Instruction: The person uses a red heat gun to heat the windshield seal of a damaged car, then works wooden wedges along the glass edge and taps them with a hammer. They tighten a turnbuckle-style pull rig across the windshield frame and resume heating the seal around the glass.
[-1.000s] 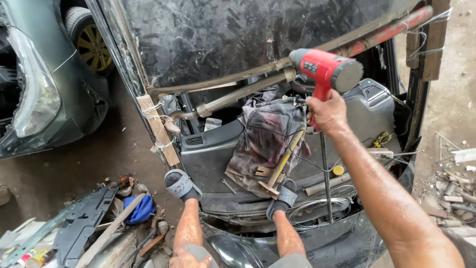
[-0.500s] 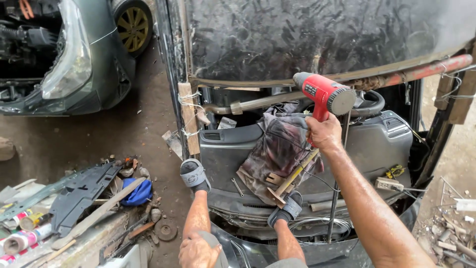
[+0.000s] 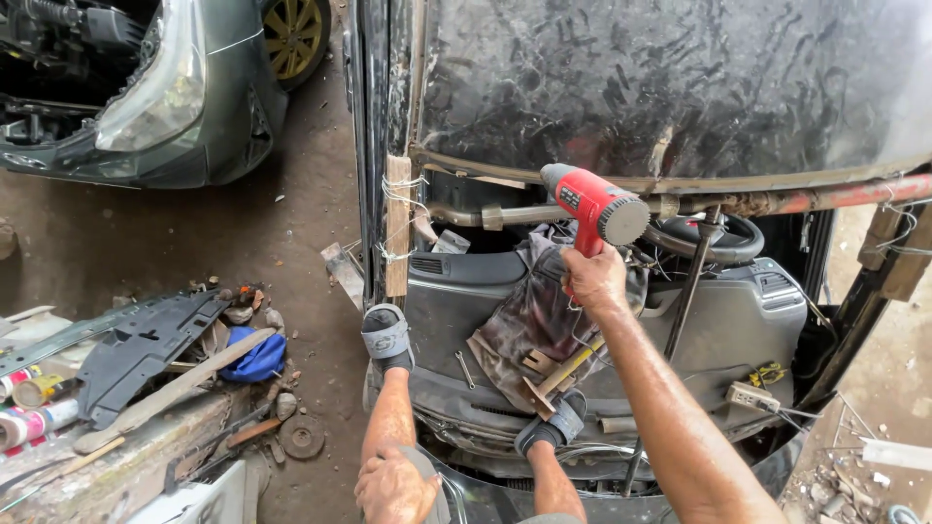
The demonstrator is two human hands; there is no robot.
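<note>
Heat gun [image 3: 594, 206], red with a round grey nozzle end, held up in the right hand [image 3: 594, 281]; fingers wrapped tight round its handle, nozzle end toward the camera and to the right. Gun sits just below the lower edge of a dark, streaked windshield [image 3: 670, 82] and in front of a rusty pipe [image 3: 777, 202] running along that edge. Left hand [image 3: 393, 490] rests on the left knee at the bottom of the view, fingers curled loosely, holding nothing that I can see. Both feet in grey sandals [image 3: 386, 335], planted on the grey dashboard [image 3: 738, 320] of the stripped car. Between the feet, a stained cloth [image 3: 529, 325] draped over the dash, with wood scraps and a yellow-handled tool [image 3: 568, 367] lying at its lower edge. Steering wheel [image 3: 723, 238] behind the gun, to the right. White power strip [image 3: 749, 396] on the right part of the dash, cable trailing off. Wood batten [image 3: 397, 225] tied with wire to the left pillar. Open engine bay below the dash acts as the only bin here: wires and metal parts inside, details too dark to sort. On the ground at left: black plastic panel [image 3: 146, 344], blue cloth [image 3: 254, 357], a round disc [image 3: 302, 436], spray cans [image 3: 34, 408] lying on their sides. Grey car [image 3: 184, 107] parked at upper left.
</note>
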